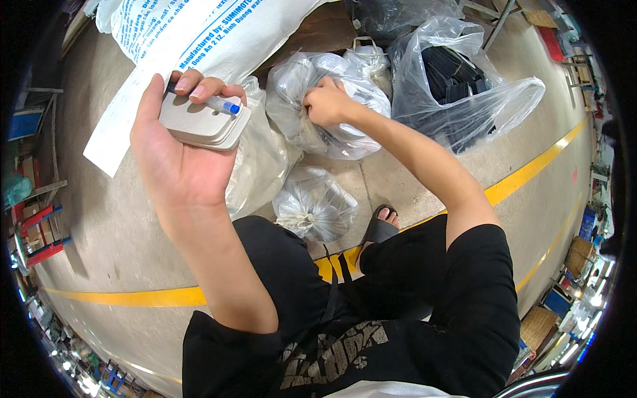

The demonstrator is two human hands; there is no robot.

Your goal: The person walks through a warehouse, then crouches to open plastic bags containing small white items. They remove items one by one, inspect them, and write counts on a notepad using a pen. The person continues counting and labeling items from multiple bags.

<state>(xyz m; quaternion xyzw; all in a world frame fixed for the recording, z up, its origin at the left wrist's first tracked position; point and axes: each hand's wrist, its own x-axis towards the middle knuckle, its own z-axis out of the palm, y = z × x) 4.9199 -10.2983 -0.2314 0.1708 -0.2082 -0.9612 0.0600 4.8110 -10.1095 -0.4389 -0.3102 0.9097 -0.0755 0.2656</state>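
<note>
Clear knotted plastic bag (335, 106): my right hand (326, 103) fingers pinch its top, contents indistinct. My left hand (174, 142) fingers clamp a flat grey box (202, 123) and blue-capped marker (222, 104).

flat grey plastic case (202, 123) with a blue-capped white marker (222, 104) lying across its top, held up level. knotted clear plastic bag (332, 106) of dark parts sits on the floor (113, 219), neck scrunched.
</note>
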